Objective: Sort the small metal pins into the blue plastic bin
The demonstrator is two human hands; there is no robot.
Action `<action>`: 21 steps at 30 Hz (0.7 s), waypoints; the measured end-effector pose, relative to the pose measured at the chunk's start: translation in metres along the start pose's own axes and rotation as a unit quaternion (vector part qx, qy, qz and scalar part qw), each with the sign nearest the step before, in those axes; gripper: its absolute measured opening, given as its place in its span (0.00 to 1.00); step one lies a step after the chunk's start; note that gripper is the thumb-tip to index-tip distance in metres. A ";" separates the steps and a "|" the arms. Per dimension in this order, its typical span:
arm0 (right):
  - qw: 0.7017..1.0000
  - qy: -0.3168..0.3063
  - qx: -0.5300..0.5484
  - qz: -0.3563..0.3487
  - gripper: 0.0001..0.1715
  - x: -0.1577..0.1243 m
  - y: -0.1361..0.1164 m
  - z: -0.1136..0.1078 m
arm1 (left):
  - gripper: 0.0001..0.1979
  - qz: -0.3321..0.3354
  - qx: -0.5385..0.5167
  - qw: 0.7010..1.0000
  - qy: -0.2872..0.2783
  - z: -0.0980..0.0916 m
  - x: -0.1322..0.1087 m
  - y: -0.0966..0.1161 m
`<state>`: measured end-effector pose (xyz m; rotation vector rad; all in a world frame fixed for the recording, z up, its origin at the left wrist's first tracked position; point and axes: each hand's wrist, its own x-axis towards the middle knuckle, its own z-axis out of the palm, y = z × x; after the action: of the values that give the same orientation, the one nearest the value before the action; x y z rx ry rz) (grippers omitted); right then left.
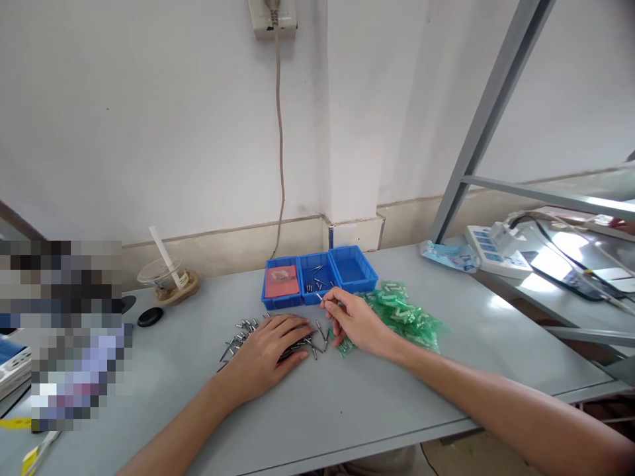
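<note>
My left hand [272, 347] lies palm down with its fingers stretched over a pile of blind rivets [242, 330], hiding part of it. Between the thumb and fingertips of my right hand [360, 322] is a single rivet [319, 297], its thin end pointing up and left. This hand is just in front of the middle blue bin [325, 259], which contains several loose rivets. Under the right hand lies a small clear-green bag [346, 348] of rivets, partly hidden. More green plastic bags [409, 316] with pale parts are heaped beside my right wrist.
The left blue bin [282, 303] holds a red packet; the right blue bin [353, 266] adjoins the middle one. Leftward are a black round lid [149, 317] and a plastic cup [161, 272]. A power strip [496, 254] and grey metal frame [464, 158] stand right.
</note>
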<state>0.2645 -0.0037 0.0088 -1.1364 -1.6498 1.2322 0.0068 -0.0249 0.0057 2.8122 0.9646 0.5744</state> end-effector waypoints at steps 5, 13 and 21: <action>0.998 -0.005 0.068 0.002 0.19 0.001 -0.006 0.003 | 0.22 0.014 -0.010 1.000 -0.003 -0.001 0.001 0.006; 0.993 -0.004 0.117 0.018 0.20 0.000 -0.014 0.003 | 0.27 0.030 0.007 0.999 -0.033 -0.002 0.003 0.009; 0.984 0.008 0.167 0.058 0.20 0.003 -0.014 -0.002 | 0.16 0.009 0.008 1.000 -0.013 -0.002 0.004 0.009</action>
<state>0.2620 -0.0019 0.0233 -1.0387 -1.3170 1.5045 0.0145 -0.0296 0.0112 2.8374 0.9434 0.5348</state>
